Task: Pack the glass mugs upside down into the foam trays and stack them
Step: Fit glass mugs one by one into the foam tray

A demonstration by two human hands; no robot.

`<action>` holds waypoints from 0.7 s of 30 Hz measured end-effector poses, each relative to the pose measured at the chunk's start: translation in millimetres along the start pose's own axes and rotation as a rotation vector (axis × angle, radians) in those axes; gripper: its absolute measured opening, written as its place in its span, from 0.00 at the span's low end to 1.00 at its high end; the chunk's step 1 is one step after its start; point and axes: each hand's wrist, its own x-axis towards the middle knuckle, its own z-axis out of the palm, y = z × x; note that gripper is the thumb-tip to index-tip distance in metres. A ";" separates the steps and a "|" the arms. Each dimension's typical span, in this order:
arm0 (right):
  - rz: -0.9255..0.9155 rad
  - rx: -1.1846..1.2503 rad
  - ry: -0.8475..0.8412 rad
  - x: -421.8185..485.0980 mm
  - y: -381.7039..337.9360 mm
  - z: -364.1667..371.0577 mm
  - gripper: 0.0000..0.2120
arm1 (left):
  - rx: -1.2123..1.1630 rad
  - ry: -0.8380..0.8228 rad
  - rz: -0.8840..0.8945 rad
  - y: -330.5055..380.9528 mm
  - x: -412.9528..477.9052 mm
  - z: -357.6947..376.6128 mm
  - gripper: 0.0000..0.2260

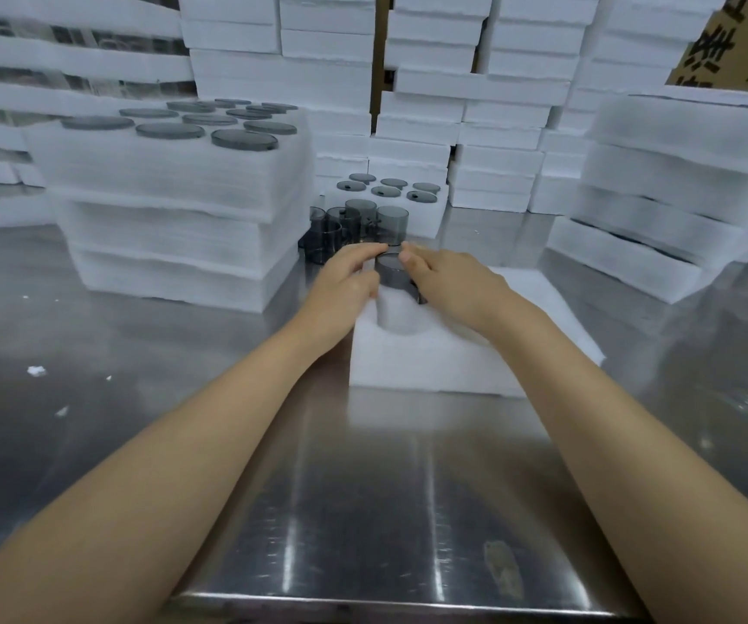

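a grey glass mug [392, 270] is held bottom-up between both hands over the far edge of a white foam tray [430, 367], which is laid flat on the steel surface [363, 488]. the left hand [349, 277] is curled round the mug's near-left side, with fingers over its upturned base, and the right hand [448, 274] is closed on its right side, where the handle is seen to stick out low down. two hands are probably used so that the mug can be kept straight while it is pushed into a tight hole; how deep it is seated cannot be told. the base is turned upward, as the task asks. just behind the tray, loose mugs [354, 227] are grouped within easy reach, some upright. to the left, a stack of filled trays [174, 204] is built up, with dark round bases showing flush in the top layer; a smaller filled tray [385, 193] is seen behind the loose mugs. the tray in hand looks barely begun, so much of the packing is judged to remain. plain foam stacks [498, 105] are piled along the back.
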 end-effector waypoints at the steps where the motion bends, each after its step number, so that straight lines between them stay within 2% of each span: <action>1: 0.003 -0.003 -0.011 0.6 -0.4 -0.3 0.23 | 0.001 0.005 0.003 0.2 0.2 -0.5 0.24; 3: -0.003 0.014 -0.029 0.6 0.5 -1.4 0.23 | 0.006 0.013 0.016 0.5 0.8 -1.2 0.24; 9: -0.081 0.301 -0.088 -7.6 9.1 -5.8 0.27 | 0.044 0.023 0.038 0.7 -1.0 0.2 0.24; 14: -0.094 0.539 -0.028 -8.9 11.7 -3.5 0.26 | 0.075 0.009 0.064 -0.7 -0.5 -0.9 0.25; 18: -0.128 0.488 -0.012 -9.8 12.8 -3.6 0.28 | 0.055 0.009 0.073 -1.6 -0.9 -1.5 0.24; 21: -0.175 0.320 -0.058 -11.2 11.2 -7.7 0.25 | 0.053 0.004 0.073 -2.1 -0.4 -1.6 0.23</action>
